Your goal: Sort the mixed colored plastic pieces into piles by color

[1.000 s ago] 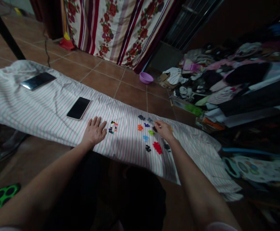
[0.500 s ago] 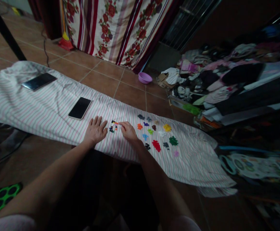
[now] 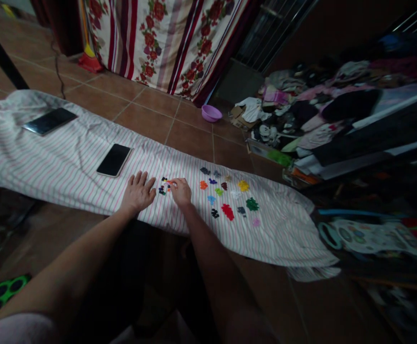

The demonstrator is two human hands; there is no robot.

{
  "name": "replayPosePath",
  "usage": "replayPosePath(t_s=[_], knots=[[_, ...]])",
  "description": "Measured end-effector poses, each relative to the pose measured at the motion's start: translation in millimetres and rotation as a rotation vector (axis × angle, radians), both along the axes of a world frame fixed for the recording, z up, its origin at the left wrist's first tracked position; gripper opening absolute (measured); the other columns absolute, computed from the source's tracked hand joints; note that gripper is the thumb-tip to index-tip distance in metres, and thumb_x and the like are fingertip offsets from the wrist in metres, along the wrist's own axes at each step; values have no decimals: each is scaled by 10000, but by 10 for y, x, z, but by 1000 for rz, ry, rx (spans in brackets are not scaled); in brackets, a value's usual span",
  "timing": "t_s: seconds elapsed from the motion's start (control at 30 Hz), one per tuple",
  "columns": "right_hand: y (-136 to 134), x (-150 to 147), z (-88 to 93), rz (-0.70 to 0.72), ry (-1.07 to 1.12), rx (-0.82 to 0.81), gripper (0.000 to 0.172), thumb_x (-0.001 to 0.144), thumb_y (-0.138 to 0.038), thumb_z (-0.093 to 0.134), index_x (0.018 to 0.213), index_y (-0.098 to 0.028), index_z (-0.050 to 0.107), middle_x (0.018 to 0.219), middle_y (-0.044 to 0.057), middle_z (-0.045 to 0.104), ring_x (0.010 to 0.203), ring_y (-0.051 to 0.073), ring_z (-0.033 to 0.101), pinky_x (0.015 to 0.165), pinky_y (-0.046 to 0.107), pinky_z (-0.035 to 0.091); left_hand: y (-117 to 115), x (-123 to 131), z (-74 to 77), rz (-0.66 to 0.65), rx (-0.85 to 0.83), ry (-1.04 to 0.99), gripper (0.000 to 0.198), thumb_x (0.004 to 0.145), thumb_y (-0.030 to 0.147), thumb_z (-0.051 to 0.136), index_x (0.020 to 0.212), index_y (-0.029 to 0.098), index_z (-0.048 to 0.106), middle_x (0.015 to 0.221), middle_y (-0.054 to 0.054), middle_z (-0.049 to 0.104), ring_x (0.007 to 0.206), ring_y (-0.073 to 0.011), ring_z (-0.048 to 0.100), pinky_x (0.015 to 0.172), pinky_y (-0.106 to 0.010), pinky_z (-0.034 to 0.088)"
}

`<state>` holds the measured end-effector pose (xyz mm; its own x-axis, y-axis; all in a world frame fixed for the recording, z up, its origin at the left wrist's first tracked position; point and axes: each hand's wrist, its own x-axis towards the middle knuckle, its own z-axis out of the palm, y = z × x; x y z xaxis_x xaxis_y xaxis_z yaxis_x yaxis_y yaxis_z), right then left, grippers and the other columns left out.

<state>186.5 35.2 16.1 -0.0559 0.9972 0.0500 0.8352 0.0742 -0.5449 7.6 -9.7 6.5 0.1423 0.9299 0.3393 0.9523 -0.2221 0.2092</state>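
Observation:
My left hand (image 3: 138,192) lies flat with its fingers spread on the striped cloth (image 3: 86,191), just left of a small cluster of coloured pieces (image 3: 161,189). The cluster holds black, orange and other tiny bits, too small to name. From its right side my right hand (image 3: 181,192) reaches over it, thumb and fingers pinched together at the pieces. Whatever is between those fingertips is too small to make out. Right of this hand, similar tiny pieces are sorted by colour, among them a red pile (image 3: 227,211), a green pile (image 3: 252,204) and a yellow pile (image 3: 243,185).
A phone (image 3: 114,160) and a dark tablet-like device (image 3: 49,121) lie on the cloth to the left. Beyond it, a purple basin (image 3: 212,113) stands on the tiled floor. Heaped clothes (image 3: 323,105) fill the right side. A floral curtain (image 3: 161,43) hangs behind.
My right hand has shifted slightly left over the cluster, covering more of its right side. The left hand stays flat. The whole view has shifted a little.

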Motion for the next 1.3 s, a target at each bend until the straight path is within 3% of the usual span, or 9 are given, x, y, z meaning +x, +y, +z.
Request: replayPosePath(t_s=[0.2, 0.57, 0.9, 1.3], knots=[[-71, 17, -20, -35, 18, 20, 152, 897, -174, 534, 954, -203, 671, 1057, 65, 583, 896, 157, 603, 877, 282, 458, -4, -2, 5, -7, 0, -43, 449, 918, 376, 408, 1316, 220, 545, 1453, -138, 464, 1396, -336, 337, 1127, -529, 244], [-196, 87, -157, -101, 201, 106, 104, 834, -154, 559, 848, -190, 656, 940, 43, 619, 761, 135, 619, 813, 279, 511, -10, -8, 58, -14, 44, 52, 434, 930, 373, 398, 1291, 194, 559, 1417, -163, 501, 1359, -334, 400, 1092, -526, 300], [-225, 113, -160, -174, 337, 146, 85, 800, -165, 595, 813, -217, 661, 889, 13, 676, 797, 138, 652, 800, 253, 514, 1, 2, 63, 18, 22, 112, 469, 918, 369, 411, 1326, 188, 555, 1426, -173, 492, 1354, -351, 403, 1088, -514, 305], [-269, 109, -119, -197, 383, 18, 80, 850, -205, 573, 896, -242, 627, 912, -14, 724, 874, 141, 682, 796, 242, 504, -9, 4, 76, -4, 23, 67, 484, 915, 359, 405, 1329, 162, 558, 1423, -187, 489, 1355, -361, 393, 1092, -530, 288]])
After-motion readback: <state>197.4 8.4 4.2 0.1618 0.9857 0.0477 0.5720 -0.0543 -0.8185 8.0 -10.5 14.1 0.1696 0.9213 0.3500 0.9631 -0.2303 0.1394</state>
